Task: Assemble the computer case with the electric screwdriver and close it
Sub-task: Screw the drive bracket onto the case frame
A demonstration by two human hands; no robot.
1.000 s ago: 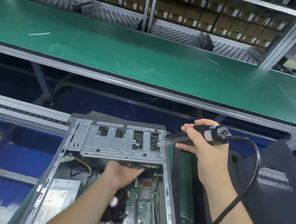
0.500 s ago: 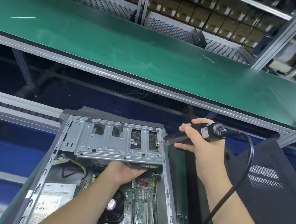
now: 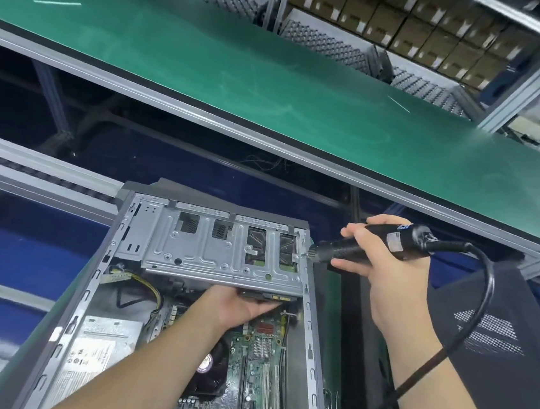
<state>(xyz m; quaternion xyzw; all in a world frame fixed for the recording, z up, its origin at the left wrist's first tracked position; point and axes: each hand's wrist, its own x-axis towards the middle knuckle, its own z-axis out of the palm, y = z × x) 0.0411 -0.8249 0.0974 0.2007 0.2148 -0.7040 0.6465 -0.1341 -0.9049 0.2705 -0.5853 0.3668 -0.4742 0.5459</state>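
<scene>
Right hand is gripping the black electric screwdriver, fingers wrapped round the barrel, bit tip touching the right edge of the drive cage. Left hand is reaching under the cage's near edge, palm up, fingers hidden, so grip can't be told. Open computer case is lying below both hands, motherboard showing beneath the left wrist.

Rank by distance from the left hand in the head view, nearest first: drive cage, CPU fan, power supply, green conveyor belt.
From the left hand:
1. Drive cage, resting on the hand, just above it.
2. CPU fan, just below, on the motherboard.
3. Power supply, lower left corner of the case.
4. Green conveyor belt, well beyond the case, at top.
</scene>
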